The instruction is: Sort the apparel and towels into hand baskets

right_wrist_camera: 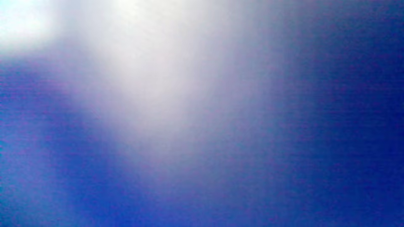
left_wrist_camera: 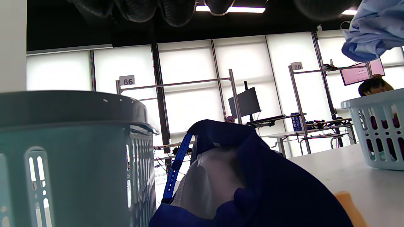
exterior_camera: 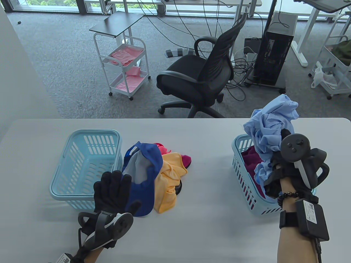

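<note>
My right hand [exterior_camera: 277, 161] grips a crumpled light blue garment [exterior_camera: 270, 127] and holds it over the right light-blue basket [exterior_camera: 240, 164], which holds a maroon cloth [exterior_camera: 251, 160]. The garment also shows at the top right of the left wrist view [left_wrist_camera: 372, 28]. The right wrist view is filled by blurred blue fabric. My left hand [exterior_camera: 112, 189] is open, fingers spread, hovering beside a blue cap [exterior_camera: 146, 167] on the table. The cap [left_wrist_camera: 252, 176] fills the lower middle of the left wrist view. An orange cloth [exterior_camera: 170, 180] and a pink cloth [exterior_camera: 185, 160] lie next to the cap.
An empty light-blue basket [exterior_camera: 85, 164] stands at the left of the white table [exterior_camera: 203, 227], right beside my left hand. Beyond the table's far edge are an office chair [exterior_camera: 200, 79] and a white cart [exterior_camera: 124, 65].
</note>
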Demonstrator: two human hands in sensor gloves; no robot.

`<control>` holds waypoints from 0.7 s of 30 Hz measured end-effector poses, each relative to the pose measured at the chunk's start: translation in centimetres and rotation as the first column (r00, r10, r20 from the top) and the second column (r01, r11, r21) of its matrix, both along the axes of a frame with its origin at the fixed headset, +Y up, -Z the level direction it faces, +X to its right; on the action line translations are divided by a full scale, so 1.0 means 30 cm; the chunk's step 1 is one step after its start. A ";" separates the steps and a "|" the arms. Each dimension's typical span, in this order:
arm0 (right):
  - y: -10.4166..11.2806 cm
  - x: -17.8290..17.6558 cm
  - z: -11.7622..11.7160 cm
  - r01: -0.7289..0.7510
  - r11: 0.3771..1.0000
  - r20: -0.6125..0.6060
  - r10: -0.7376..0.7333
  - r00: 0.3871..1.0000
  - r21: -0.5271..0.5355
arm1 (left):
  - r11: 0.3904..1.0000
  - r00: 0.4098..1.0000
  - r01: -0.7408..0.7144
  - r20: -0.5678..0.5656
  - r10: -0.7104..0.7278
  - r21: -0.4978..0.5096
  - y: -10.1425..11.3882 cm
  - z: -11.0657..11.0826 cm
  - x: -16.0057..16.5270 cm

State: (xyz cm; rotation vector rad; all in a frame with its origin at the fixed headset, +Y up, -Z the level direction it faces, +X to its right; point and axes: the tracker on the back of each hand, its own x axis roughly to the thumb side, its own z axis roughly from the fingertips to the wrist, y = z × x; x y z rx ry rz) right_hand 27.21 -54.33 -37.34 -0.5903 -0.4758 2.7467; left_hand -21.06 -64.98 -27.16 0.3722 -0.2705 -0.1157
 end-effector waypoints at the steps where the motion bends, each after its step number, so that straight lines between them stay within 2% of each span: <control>1: -0.011 0.001 -0.010 -0.008 1.000 0.005 0.008 1.000 -0.020 | 1.000 1.000 0.000 0.000 0.000 0.001 0.000 0.000 0.000; 7: -0.090 0.010 -0.077 -0.076 0.984 0.029 0.082 0.996 -0.164 | 1.000 1.000 0.002 -0.002 -0.002 0.009 0.002 0.002 -0.001; 21: -0.268 0.031 -0.216 -0.083 0.900 0.032 0.107 0.994 -0.429 | 1.000 1.000 0.013 -0.003 -0.013 0.010 0.000 0.005 0.002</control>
